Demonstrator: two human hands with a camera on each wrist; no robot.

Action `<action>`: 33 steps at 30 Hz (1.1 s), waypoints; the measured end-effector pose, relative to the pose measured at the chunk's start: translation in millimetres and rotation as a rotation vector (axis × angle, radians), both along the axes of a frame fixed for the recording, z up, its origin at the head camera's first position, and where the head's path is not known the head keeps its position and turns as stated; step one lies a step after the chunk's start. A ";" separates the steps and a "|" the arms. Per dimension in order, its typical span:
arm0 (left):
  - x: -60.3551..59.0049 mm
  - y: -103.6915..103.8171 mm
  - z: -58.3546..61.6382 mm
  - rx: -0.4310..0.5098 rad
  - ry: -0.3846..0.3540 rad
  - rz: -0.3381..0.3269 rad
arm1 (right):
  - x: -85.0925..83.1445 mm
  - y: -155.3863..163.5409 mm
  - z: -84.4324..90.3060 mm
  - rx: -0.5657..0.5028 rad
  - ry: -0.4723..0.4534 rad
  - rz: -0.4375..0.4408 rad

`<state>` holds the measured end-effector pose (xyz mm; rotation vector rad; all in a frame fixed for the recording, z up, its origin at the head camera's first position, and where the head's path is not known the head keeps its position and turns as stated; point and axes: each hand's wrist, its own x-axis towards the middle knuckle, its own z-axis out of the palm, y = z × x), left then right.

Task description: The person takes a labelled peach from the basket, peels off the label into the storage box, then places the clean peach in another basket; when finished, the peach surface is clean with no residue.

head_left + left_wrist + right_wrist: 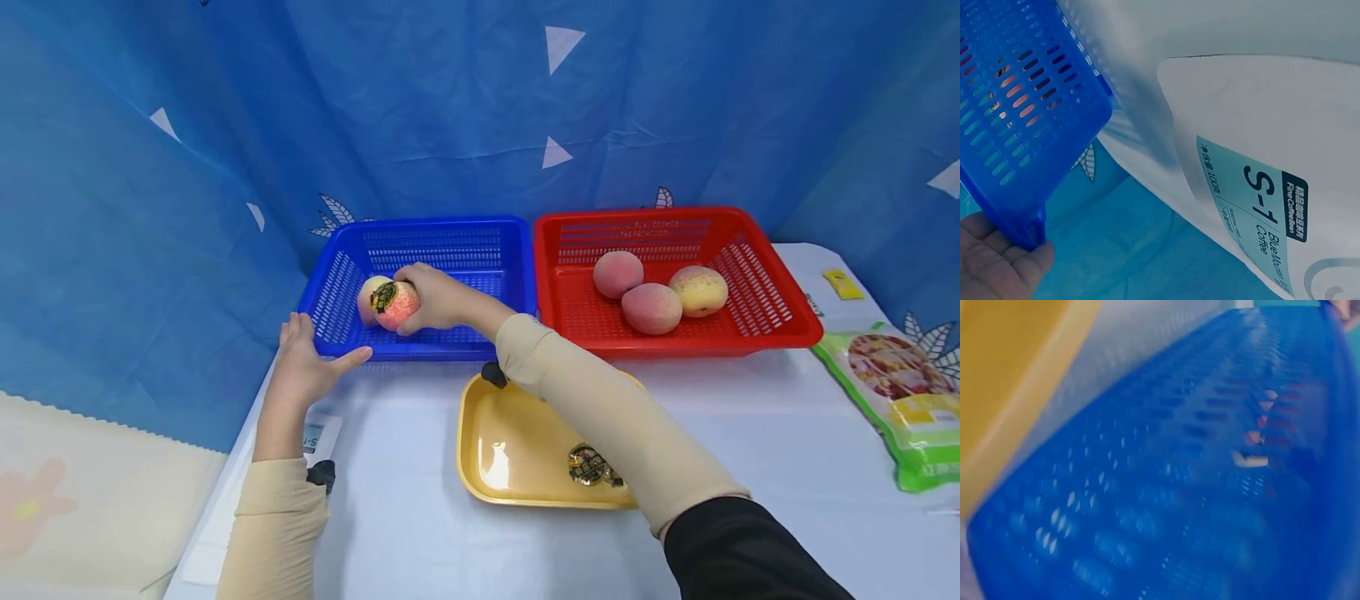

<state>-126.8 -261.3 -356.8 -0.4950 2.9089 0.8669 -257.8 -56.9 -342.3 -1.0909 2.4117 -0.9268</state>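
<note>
Blue patterned backdrop cloth [450, 100], white table [750, 433]

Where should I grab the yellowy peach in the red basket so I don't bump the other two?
Come from above and from the right. The yellowish peach sits in the red basket with a pink peach close against its left, so its top and right side are free. Cup your fingers round its middle; it is round, so a wide hold probably keeps it from rolling.
</note>
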 end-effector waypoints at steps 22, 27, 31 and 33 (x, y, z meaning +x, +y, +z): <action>-0.5 2.8 7.3 0.006 0.018 -0.002 | 37.7 123.0 27.4 -0.239 0.151 -0.126; 3.5 16.1 12.9 -0.025 0.120 -0.009 | 48.0 139.4 23.3 -0.259 0.196 -0.152; 7.4 45.0 20.6 -0.013 0.296 -0.070 | 52.8 146.0 20.5 -0.273 0.232 -0.155; 9.7 65.0 25.7 0.037 0.403 -0.124 | 55.5 148.5 19.5 -0.277 0.244 -0.157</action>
